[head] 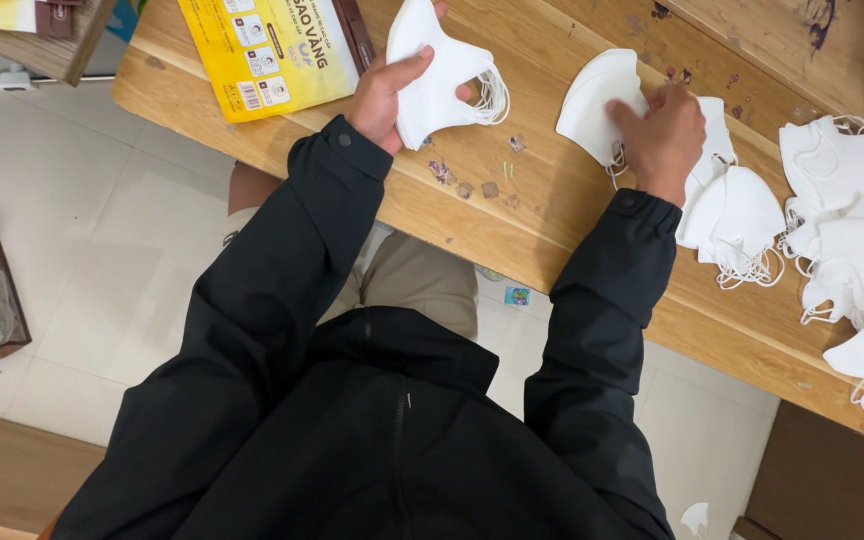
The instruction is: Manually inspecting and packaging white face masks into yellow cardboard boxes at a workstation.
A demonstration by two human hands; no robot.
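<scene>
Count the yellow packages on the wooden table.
1. A single yellow package lies flat at the table's far left end, just left of the left hand, which holds white masks. Its top runs out of view; more could lie outside the picture.

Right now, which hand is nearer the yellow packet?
Left. The left hand, holding a stack of white masks, is right beside the yellow packet; the right hand rests on a mask across the table.
</scene>
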